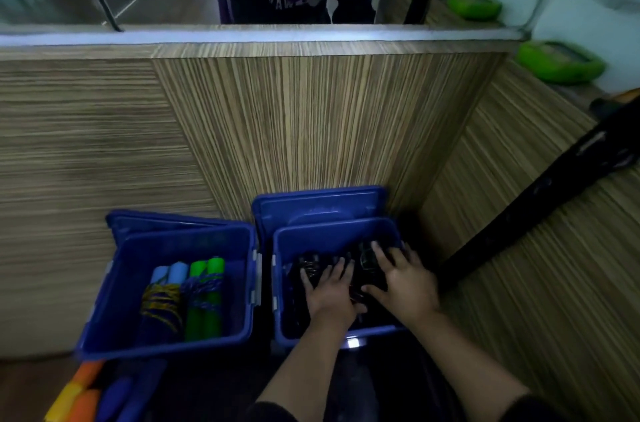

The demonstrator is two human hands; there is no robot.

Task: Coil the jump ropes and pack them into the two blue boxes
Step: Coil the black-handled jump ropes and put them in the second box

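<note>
Both hands in right box (346, 331).
Left hand (329, 293) and right hand (403, 283) spread flat, pressing dark ropes (311, 266), apparently coiled; left box (166, 340) beside.

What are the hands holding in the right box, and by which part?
Nothing is clearly gripped. Both the left hand and right hand lie with fingers spread, pressing down on the dark ropes in the right blue box.
</note>
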